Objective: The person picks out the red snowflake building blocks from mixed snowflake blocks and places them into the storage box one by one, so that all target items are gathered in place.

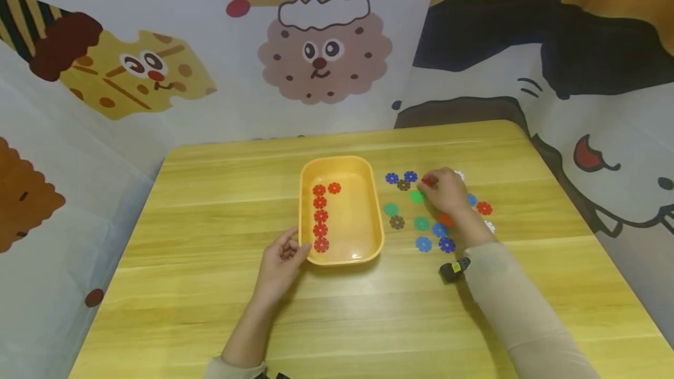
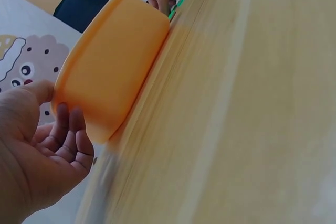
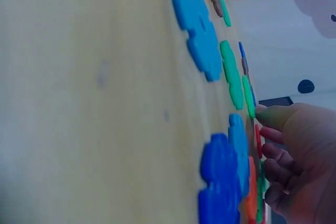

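Observation:
The yellow-orange plastic tray (image 1: 341, 259) stands on the table with several red flower-shaped discs (image 1: 320, 215) along its left side and one more (image 1: 334, 188) near the top. My left hand (image 1: 281, 259) holds the tray's near left corner, thumb at the rim and fingers bent by the outer wall, as the left wrist view shows. Right of the tray, my right hand (image 1: 444, 192) pinches a red disc (image 1: 427, 181) between thumb and finger. A bright green disc (image 1: 416, 196) lies just under the fingertips. Part of the red disc is hidden by the fingers.
Loose discs surround the right hand: two dark blue ones (image 1: 411, 176), a brown disc (image 1: 397, 222), green discs (image 1: 422, 223), light blue ones (image 1: 423, 244), a red one (image 1: 484, 208) and white ones. A wrist camera (image 1: 454, 270) sits by the right sleeve. A cartoon-printed curtain (image 1: 210, 121) hangs behind the table.

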Tool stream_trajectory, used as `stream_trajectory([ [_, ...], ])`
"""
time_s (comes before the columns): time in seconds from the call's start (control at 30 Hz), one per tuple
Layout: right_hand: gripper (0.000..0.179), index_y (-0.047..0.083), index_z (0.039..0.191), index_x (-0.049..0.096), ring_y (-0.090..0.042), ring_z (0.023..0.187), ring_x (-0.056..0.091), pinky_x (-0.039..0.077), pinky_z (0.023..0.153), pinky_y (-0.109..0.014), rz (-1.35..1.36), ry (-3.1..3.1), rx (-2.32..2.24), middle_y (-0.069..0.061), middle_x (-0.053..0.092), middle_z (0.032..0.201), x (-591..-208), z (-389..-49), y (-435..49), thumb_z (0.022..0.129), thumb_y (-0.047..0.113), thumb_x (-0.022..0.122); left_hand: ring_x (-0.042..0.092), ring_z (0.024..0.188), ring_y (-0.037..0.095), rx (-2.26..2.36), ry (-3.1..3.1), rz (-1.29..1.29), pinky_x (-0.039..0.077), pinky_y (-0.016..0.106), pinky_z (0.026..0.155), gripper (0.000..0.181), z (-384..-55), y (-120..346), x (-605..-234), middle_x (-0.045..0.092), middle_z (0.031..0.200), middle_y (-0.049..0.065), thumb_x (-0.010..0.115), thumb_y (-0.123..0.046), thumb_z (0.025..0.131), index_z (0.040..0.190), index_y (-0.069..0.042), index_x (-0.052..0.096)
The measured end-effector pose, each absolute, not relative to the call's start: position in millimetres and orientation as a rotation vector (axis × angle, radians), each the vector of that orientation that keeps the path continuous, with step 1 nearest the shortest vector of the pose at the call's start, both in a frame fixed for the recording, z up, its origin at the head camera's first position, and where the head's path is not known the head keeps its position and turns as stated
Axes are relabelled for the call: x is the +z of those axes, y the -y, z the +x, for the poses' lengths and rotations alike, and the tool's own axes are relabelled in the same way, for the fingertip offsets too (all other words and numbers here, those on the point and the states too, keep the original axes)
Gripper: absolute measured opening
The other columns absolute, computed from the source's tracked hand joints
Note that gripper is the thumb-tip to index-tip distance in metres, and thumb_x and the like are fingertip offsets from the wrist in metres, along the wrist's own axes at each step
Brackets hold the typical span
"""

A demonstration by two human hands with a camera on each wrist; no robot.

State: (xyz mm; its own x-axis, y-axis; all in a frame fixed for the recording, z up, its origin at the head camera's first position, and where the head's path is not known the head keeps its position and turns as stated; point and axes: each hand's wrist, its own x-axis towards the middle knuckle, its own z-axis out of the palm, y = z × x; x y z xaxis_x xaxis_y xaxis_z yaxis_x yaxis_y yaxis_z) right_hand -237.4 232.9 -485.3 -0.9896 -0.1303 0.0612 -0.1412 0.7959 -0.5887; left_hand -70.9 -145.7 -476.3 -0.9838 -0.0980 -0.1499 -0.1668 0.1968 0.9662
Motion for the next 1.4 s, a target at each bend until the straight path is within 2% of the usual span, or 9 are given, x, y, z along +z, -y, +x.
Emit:
stream_trajectory([
  [0.23,0.035,-0.006,0.116,0.067,-0.041,0.102,0.058,0.047,0.091,-0.058,0.198,2.964,0.915,-0.024,0.063,0.109,-481.6,-237.0,-235.7,0.095,0.022,0.072,0.058,0.08,0.016,1.921,-2.4,-0.23,0.05,0.021,0.067,0.059,-72.5,147.4,-475.5,0.064,0.091,0.007,0.073,-0.019,0.095,0.146,-0.001,0.05],
  [0.57,0.051,-0.008,0.128,0.058,-0.044,0.106,0.057,0.048,0.091,-0.058,0.071,3.06,0.895,-0.026,0.059,0.117,-482.5,-241.4,-240.5,0.098,0.032,0.067,0.058,0.079,0.017,1.932,-2.41,-0.187,0.051,0.021,0.067,0.057,-71.4,146.7,-474.2,0.064,0.09,0.009,0.074,-0.019,0.094,0.144,0.0,0.052],
  [0.8,0.048,-0.008,0.125,0.06,-0.044,0.108,0.055,0.046,0.094,-0.058,0.066,3.104,0.929,-0.026,0.057,0.118,-478.2,-240.7,-241.5,0.099,0.032,0.066,0.059,0.078,0.017,1.935,-2.409,-0.178,0.051,0.021,0.067,0.057,-71.5,147.2,-475.4,0.064,0.089,0.009,0.074,-0.017,0.094,0.143,0.001,0.051],
  [1.13,0.05,-0.01,0.127,0.056,-0.043,0.111,0.051,0.044,0.098,-0.058,0.054,3.153,1.037,-0.027,0.052,0.123,-471.1,-236.8,-242.2,0.099,0.031,0.067,0.059,0.078,0.016,1.959,-2.395,-0.194,0.051,0.021,0.066,0.057,-71.1,147.6,-478.7,0.064,0.09,0.009,0.074,-0.015,0.094,0.144,0.0,0.051],
  [1.4,0.045,-0.006,0.126,0.054,-0.042,0.107,0.058,0.048,0.094,-0.054,0.102,3.094,1.087,-0.026,0.061,0.116,-476.5,-236.2,-245.0,0.097,0.026,0.069,0.059,0.077,0.017,1.967,-2.404,-0.171,0.051,0.021,0.065,0.056,-70.7,147.2,-477.5,0.064,0.09,0.009,0.073,-0.013,0.094,0.144,0.0,0.051],
])
